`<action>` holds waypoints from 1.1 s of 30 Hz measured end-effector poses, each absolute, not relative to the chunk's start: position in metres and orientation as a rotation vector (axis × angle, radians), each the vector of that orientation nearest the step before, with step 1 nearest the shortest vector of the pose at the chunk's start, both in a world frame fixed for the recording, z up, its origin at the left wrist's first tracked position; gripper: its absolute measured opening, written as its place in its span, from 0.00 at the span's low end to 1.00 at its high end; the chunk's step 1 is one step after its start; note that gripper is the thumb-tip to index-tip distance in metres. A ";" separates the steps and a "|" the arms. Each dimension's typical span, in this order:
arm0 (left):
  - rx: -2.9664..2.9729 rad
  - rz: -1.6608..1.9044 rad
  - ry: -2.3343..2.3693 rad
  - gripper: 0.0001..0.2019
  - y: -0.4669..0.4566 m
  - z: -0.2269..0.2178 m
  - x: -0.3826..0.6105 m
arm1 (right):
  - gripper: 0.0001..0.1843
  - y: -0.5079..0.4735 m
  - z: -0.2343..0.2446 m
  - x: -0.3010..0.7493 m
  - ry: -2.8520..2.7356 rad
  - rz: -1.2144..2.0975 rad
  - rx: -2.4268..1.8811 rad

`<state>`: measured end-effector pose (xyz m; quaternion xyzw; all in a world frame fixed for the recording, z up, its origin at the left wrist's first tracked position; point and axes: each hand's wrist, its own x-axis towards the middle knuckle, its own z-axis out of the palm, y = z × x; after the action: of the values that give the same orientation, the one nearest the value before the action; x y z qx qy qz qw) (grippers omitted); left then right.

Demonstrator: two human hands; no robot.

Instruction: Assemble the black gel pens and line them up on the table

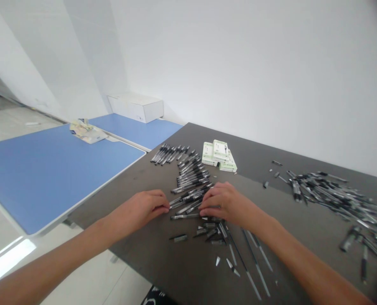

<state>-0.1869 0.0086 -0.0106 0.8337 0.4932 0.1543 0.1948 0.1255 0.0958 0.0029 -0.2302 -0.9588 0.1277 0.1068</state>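
My left hand (150, 205) is closed, its fingertips pinched at the left end of a clear pen (176, 205) in the pile. From the other side my right hand (222, 202) curls its fingers over the capped ends of the pens (190, 207); exactly what lies under them is partly hidden. A row of black-capped gel pens (193, 176) runs away from my hands and bends left at the far end. Just below my right hand lie loose black caps (210, 232), with thin refills (252, 262) and small pale cone tips (218, 261) closer to me.
Small white-green boxes (220, 150) are stacked behind the pens. A large heap of pen parts (337, 197) covers the right side of the dark table (137, 237). On the left stands a blue table (57, 169) bearing a crumpled packet (86, 130); a white box (135, 106) sits beyond.
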 end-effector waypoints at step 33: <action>2.441 0.531 1.410 0.08 0.032 -0.032 -0.174 | 0.11 0.170 -0.022 0.175 -2.788 0.120 -0.860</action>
<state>-0.1740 0.0316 -0.0321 0.8431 0.4869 0.1832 0.1360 0.1746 0.1703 -0.0220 -0.2926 -0.9490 0.0407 0.1105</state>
